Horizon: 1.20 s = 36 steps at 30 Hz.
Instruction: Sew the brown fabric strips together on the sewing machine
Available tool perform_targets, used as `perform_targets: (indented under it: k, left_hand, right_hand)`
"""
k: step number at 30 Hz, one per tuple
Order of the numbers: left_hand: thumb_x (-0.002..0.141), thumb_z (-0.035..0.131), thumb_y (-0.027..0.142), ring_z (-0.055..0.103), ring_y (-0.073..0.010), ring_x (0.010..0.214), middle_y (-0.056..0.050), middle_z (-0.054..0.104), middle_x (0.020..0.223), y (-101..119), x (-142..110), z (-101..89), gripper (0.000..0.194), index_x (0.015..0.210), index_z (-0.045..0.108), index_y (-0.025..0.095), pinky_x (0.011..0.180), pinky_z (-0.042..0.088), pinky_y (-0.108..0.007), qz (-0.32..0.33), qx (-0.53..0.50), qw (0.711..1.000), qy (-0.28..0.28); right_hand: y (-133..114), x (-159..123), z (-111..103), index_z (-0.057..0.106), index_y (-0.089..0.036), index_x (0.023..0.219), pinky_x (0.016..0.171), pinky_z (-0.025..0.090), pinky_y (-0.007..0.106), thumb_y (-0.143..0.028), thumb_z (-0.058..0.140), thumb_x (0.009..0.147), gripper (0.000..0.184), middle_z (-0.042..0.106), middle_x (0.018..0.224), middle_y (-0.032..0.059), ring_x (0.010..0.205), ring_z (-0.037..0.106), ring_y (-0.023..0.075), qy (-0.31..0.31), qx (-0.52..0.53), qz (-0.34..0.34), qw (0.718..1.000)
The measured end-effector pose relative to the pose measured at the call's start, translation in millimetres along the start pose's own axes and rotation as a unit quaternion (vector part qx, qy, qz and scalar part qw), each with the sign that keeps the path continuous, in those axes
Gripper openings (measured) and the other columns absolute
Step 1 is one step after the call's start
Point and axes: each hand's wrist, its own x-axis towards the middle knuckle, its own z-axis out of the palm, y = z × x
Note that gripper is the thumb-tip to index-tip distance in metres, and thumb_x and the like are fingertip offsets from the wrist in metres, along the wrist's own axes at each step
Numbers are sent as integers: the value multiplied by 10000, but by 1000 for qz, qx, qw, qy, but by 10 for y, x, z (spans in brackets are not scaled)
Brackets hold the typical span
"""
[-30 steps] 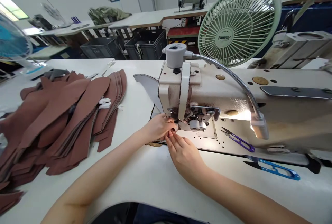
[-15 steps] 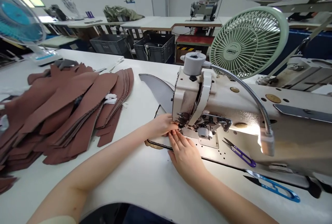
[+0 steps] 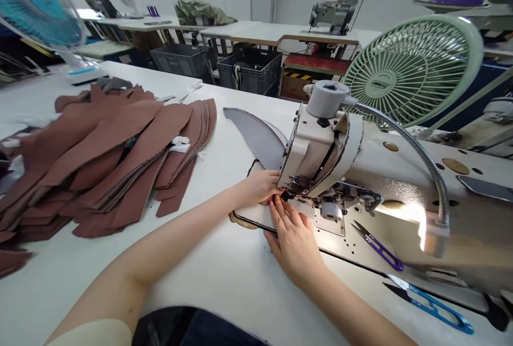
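A sewing machine stands before me, its needle area lit by a lamp. A curved grey fabric piece extends out behind the machine head; its near end is hidden by the head and my hands. My left hand is closed at the left of the needle area, seemingly pinching the fabric's edge, its fingertips partly hidden. Just to the right and nearer me, my right hand lies flat, fingers stretched toward the needle and their tips close to the left hand's fingers. Whatever is beneath them cannot be made out.
Stacked brown fabric pieces cover the table's left side. Purple thread snips rest on the machine bed, with blue snips nearer me. A green fan stands behind the machine, a blue fan far left. Grey crates sit beyond the table.
The whole view has shifted, so the machine appears farther right and slightly turned. Both hands keep nearly the same place by the needle.
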Motion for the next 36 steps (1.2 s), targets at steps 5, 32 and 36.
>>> perform_targets:
  k: [5,32,36]
  left_hand:
    - [776,549,63,543,-204,905,-88,637,850,6,-15,19,115,783,632,143,821,443,-285,3,-5,1000,-5]
    - [924,379,364,637,-178,748,-15,693,769,164,-314,-530,284,881,597,188,765,447,-276,-301,-110,943,-92]
    - [820,426,665,608,-208,634,-22,646,661,289,-592,-803,488,823,541,191,615,416,-281,-461,-108,873,-113]
  right_hand:
    - [-8,-13,1,447,-54,1376,877,414,422,-319,381,959,499,466,1409,145,1212,454,304,16,-8,-10,1000]
    - [117,-84,-78,631,-181,1191,799,518,397,-139,390,925,361,692,1096,90,1055,580,252,135,91,-158,974]
    - [112,-69,-75,641,-193,1187,798,530,393,-163,383,941,358,705,1055,86,1029,597,247,130,90,-173,972]
